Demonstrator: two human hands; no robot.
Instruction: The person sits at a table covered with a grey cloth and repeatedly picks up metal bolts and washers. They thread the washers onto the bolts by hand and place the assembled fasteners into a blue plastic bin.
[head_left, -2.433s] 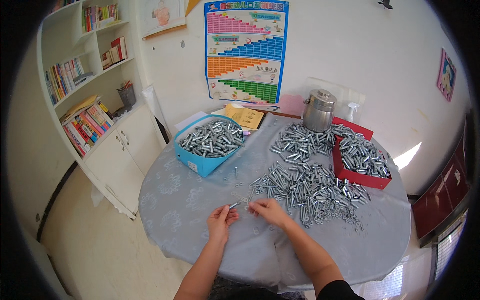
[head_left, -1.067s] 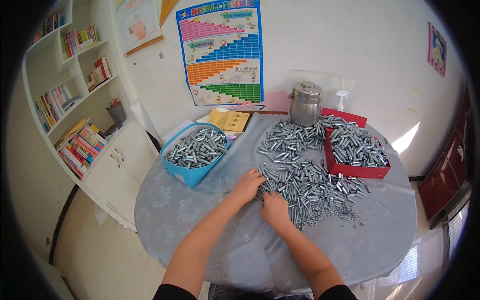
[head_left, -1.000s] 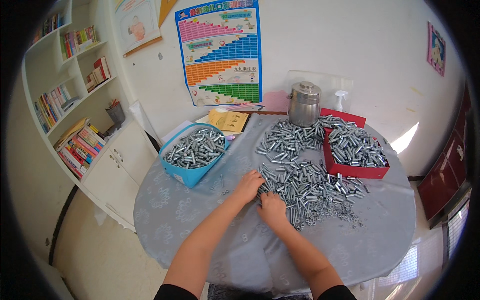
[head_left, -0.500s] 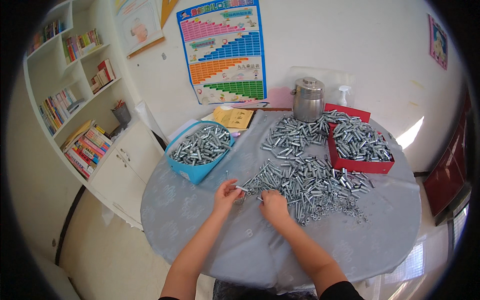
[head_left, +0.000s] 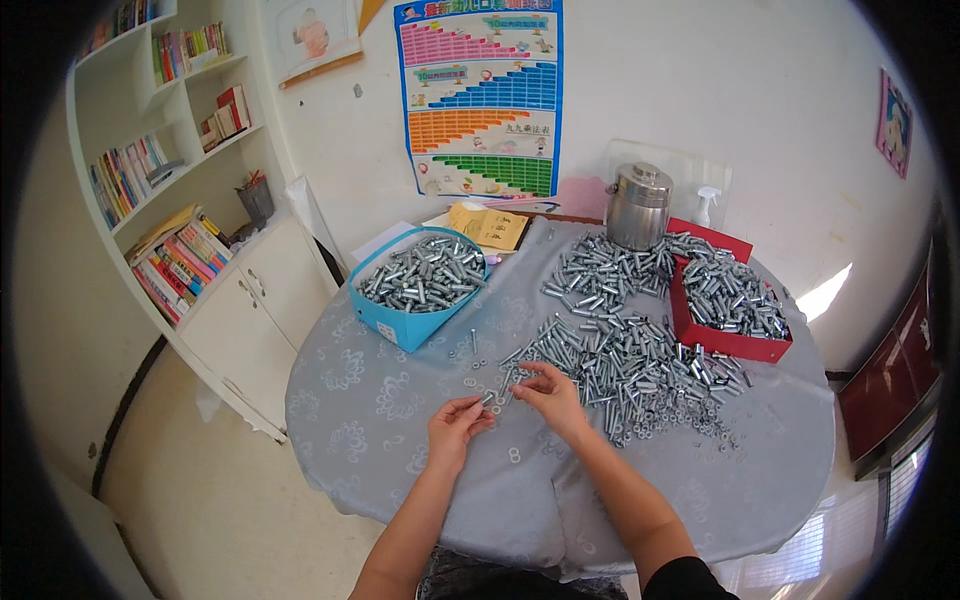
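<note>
My left hand is closed, its fingertips pinching a short silver metal sleeve just above the cloth. Close by on the right, my right hand has thumb and forefinger together over the near-left edge of the pile; what they hold, if anything, is too small to make out. Loose washers lie around the fingertips, and two more washers rest nearer to me. Beyond the right hand spreads a heap of silver bolts and sleeves, with many nuts along its near side.
A blue basket full of metal anchors stands at the left back. A red box, also full, sits at the right. Behind are a steel canister, a spray bottle and a yellow envelope. Grey cloth covers the round table.
My right hand has come away from the pile's edge and lifted its fingers near the left hand. The left hand has lowered slightly, still holding the sleeve. The whole view has shifted.
</note>
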